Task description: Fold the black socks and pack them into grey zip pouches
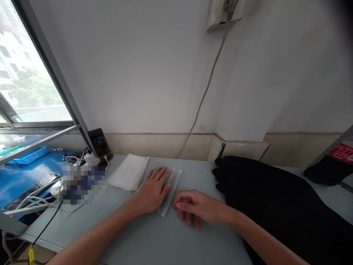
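Observation:
My left hand lies flat, fingers spread, on a clear plastic bag that rests on the grey table. Beside it, to the left, is a stack of thin white bags, partly touching or tucked near the clear one; I cannot tell which. My right hand hovers just right of the clear bag, its fingers loosely curled and apart with nothing between them. Part of the clear bag is hidden under my left palm.
Black cloth covers the table's right side, with a dark bottle behind it. At left are a phone on a stand, tangled white cables and a blue tray. A cord hangs down the wall.

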### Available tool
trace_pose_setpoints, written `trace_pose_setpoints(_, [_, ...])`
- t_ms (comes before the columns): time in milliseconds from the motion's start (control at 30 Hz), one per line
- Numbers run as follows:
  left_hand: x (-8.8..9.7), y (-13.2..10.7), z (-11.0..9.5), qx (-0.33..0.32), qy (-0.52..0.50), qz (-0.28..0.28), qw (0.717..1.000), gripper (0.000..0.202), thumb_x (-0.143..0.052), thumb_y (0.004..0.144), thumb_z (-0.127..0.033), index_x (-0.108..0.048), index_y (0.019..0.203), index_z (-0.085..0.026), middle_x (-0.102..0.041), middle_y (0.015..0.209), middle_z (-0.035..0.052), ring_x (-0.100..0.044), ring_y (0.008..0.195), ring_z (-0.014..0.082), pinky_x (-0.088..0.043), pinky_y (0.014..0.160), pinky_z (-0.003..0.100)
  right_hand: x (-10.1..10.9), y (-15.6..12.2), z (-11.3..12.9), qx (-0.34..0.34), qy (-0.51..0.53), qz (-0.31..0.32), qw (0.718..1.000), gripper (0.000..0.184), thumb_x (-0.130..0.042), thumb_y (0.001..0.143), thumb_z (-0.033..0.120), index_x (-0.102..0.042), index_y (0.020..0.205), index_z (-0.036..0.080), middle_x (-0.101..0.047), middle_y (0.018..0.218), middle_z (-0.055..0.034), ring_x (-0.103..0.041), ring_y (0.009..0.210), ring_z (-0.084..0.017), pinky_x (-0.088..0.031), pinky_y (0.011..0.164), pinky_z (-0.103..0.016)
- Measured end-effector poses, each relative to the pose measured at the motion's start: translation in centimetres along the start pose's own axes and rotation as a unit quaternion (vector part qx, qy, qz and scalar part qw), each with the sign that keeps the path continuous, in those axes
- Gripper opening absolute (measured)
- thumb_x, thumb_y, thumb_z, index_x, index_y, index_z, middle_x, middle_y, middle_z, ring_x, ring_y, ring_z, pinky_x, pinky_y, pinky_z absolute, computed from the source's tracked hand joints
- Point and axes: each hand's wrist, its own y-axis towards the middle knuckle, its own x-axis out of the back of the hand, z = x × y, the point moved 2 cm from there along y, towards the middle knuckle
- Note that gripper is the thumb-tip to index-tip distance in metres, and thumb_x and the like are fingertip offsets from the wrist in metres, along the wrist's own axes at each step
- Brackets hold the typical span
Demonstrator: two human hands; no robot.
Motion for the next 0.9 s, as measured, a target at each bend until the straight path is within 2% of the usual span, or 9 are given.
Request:
trace_pose_setpoints(267, [-2.0, 1.2, 1.6, 0.062, 0.078, -0.010, 0.995, 0.062, -0.026, 0.108, -0.053, -0.031, 0.162, -0.023, -0.020, 0.170, 0.0085, -0.015, 0.157, 0.0359, -0.016, 0.126, 0.059, -0.3, 0.4, -0.3, 0.015, -0.028, -0.024, 0.999, 0.050, -0.061, 0.090, 0.065, -0.063, 0.102, 0.017, -0.069, 0.086, -0.0028, -0.065, 0.061, -0.012, -0.050, 0.044, -0.019])
trace_pose_setpoints(500, [-2.6, 1.6, 3.6, 0.083, 0.048, -0.013, 0.995, 0.065, -0.026, 0.107, -0.058, -0.031, 0.162, -0.024, -0.019, 0.170, 0.0104, -0.013, 0.157, 0.0373, -0.018, 0.124, 0.060, -0.2, 0.2, -0.3, 0.029, -0.041, -0.034, 0.998, 0.049, -0.057, 0.092, 0.066, -0.062, 0.103, 0.019, -0.067, 0.089, -0.0020, -0.064, 0.057, -0.010, -0.047, 0.039, -0.017])
trace_pose_setpoints(567, [-2.1, 1.8, 4.1, 0.094, 0.022, 0.013, 0.995, 0.065, -0.023, 0.107, -0.060, -0.030, 0.162, -0.025, -0.017, 0.171, 0.0109, -0.011, 0.158, 0.0383, -0.020, 0.122, 0.062, -0.2, 0.3, -0.3, 0.025, -0.040, -0.034, 0.998, 0.048, -0.057, 0.092, 0.065, -0.062, 0.104, 0.019, -0.066, 0.088, -0.0011, -0.063, 0.055, -0.010, -0.045, 0.037, -0.017])
trace_pose_setpoints(633, [-0.9, 1.9, 4.5, 0.103, -0.013, 0.037, 0.994, 0.064, -0.021, 0.107, -0.060, -0.031, 0.161, -0.028, -0.022, 0.170, 0.0095, -0.018, 0.157, 0.0372, -0.026, 0.119, 0.060, -0.1, 0.3, -0.2, 0.021, -0.037, -0.033, 0.999, 0.046, -0.058, 0.092, 0.063, -0.062, 0.105, 0.019, -0.066, 0.088, -0.0009, -0.063, 0.054, -0.010, -0.044, 0.035, -0.016])
trace_pose_setpoints(667, [-0.2, 2.0, 4.8, 0.104, -0.032, 0.037, 0.993, 0.062, -0.021, 0.107, -0.059, -0.033, 0.160, -0.029, -0.030, 0.168, 0.0091, -0.026, 0.155, 0.0354, -0.031, 0.118, 0.057, -0.1, 0.3, -0.1, 0.020, -0.036, -0.032, 0.999, 0.045, -0.058, 0.093, 0.062, -0.062, 0.105, 0.019, -0.067, 0.089, -0.0010, -0.063, 0.054, -0.009, -0.044, 0.035, -0.016])
trace_pose_setpoints(733, [1.6, 2.0, 5.5, 0.103, -0.043, -0.009, 0.994, 0.054, -0.024, 0.109, -0.051, -0.041, 0.155, -0.027, -0.051, 0.155, 0.0098, -0.048, 0.143, 0.0299, -0.039, 0.113, 0.047, 0.1, 0.3, 0.0, 0.020, -0.032, -0.028, 0.999, 0.044, -0.058, 0.093, 0.061, -0.063, 0.105, 0.019, -0.067, 0.089, -0.0014, -0.063, 0.054, -0.009, -0.043, 0.035, -0.015])
trace_pose_setpoints(800, [3.3, 1.8, 6.6, 0.121, 0.021, -0.086, 0.989, 0.044, -0.030, 0.108, -0.039, -0.051, 0.143, -0.022, -0.061, 0.141, 0.0120, -0.057, 0.129, 0.0277, -0.042, 0.109, 0.041, 0.3, 0.3, 0.0, 0.019, -0.027, -0.024, 0.999, 0.046, -0.059, 0.092, 0.062, -0.063, 0.105, 0.018, -0.067, 0.089, -0.0016, -0.063, 0.054, -0.009, -0.043, 0.035, -0.015])
trace_pose_setpoints(833, [3.9, 1.6, 7.2, 0.143, 0.076, -0.103, 0.981, 0.039, -0.034, 0.107, -0.035, -0.053, 0.137, -0.019, -0.062, 0.136, 0.0137, -0.057, 0.126, 0.0287, -0.043, 0.107, 0.041, 0.3, 0.3, -0.1, 0.018, -0.025, -0.023, 0.999, 0.047, -0.059, 0.092, 0.063, -0.063, 0.105, 0.018, -0.067, 0.089, -0.0017, -0.063, 0.054, -0.009, -0.044, 0.035, -0.016])
trace_pose_setpoints(900, [4.5, 1.1, 8.5, 0.190, 0.167, -0.097, 0.963, 0.032, -0.043, 0.103, -0.033, -0.057, 0.126, -0.015, -0.062, 0.127, 0.0163, -0.058, 0.120, 0.0315, -0.044, 0.103, 0.042, 0.3, 0.3, -0.2, 0.018, -0.021, -0.021, 0.999, 0.049, -0.060, 0.090, 0.065, -0.063, 0.106, 0.019, -0.068, 0.089, -0.0019, -0.063, 0.055, -0.010, -0.044, 0.035, -0.016])
